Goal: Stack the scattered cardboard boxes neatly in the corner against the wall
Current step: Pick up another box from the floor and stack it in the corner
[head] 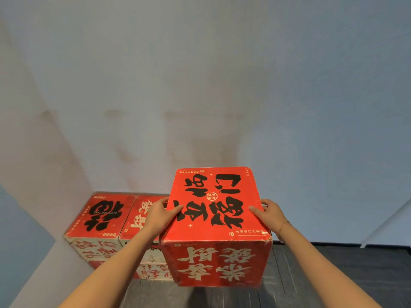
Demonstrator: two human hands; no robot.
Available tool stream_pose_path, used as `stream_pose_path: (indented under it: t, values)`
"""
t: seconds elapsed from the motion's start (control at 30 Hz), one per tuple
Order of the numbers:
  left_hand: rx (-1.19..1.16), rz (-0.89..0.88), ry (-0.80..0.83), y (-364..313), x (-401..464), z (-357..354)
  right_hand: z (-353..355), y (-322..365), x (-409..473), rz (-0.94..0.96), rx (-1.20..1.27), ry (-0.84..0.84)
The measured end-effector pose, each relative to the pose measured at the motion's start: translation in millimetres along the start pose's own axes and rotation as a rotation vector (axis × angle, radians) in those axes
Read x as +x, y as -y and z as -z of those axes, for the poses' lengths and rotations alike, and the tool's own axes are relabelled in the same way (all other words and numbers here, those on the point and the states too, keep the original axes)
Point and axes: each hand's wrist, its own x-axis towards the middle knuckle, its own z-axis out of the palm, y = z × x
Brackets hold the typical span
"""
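By the wall (200, 74) | both hands (159, 215) (270, 215) hold red box (214, 205)

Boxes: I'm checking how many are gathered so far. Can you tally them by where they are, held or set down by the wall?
Held box, between left hand and right hand: 1
Boxes set down by the wall, left box and middle box: 2
Total: 3

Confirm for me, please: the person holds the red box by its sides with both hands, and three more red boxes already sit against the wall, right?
Not quite: the head view shows two red boxes against the wall, not three. Both hands do hold the red box by its sides.
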Motion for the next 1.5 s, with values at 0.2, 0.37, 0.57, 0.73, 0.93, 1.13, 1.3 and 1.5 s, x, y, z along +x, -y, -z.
stream_pose_path:
  t: [0.2,0.37,0.57,0.73,0.93,1.13,1.3,1.5]
  values:
    - [0.086,0.0,0.077,24,78,-10,-18,-8,53,-0.066,-0.002,-0.034]
    - [0.131,-0.042,0.232,44,129,-30,-35,-34,90,-0.163,0.039,-0.056]
    - [0.119,0.004,0.292,90,171,-63,-64,-66,140,-0.205,0.05,-0.069]
    - [0.105,0.041,0.286,129,203,-92,-87,-106,194,-0.23,0.071,-0.039]
    - [0.138,0.06,0.225,184,229,-136,-121,-170,246,-0.234,0.109,-0.035]
    - [0.24,0.123,0.247,265,248,-174,-155,-240,287,-0.163,0.047,-0.063]
    - [0.484,0.06,0.239,302,256,-190,-174,-273,305,-0.123,0.035,-0.016]
    - [0.629,-0.022,0.238,324,268,-200,-188,-299,322,-0.134,0.062,-0.037]
